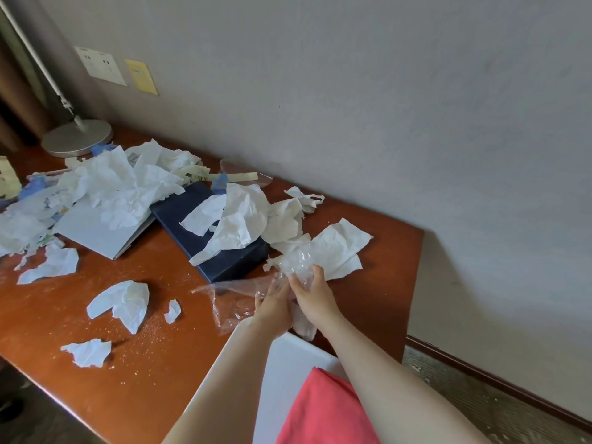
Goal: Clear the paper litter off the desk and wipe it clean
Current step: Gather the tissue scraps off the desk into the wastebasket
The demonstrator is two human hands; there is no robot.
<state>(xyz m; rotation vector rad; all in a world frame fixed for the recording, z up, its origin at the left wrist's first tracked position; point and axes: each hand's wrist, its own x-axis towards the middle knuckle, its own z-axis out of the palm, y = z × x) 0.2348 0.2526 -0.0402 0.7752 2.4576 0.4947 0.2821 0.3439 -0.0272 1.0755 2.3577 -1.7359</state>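
Paper litter (128, 184) lies across the bench (153, 363), heaped toward ten o'clock, with loose scraps at eight o'clock and over a dark blue book (192, 229) at centre. At four o'clock, both hands meet over crumpled clear plastic film (230, 302). The right hand (312, 294) has its fingers curled around a wad of it; the left hand (272, 304) holds the trailing sheet. Judged step: gathering, early, wiping not begun. Next move calls for bundling the film, then sweeping in the paper just beyond it at twelve o'clock.
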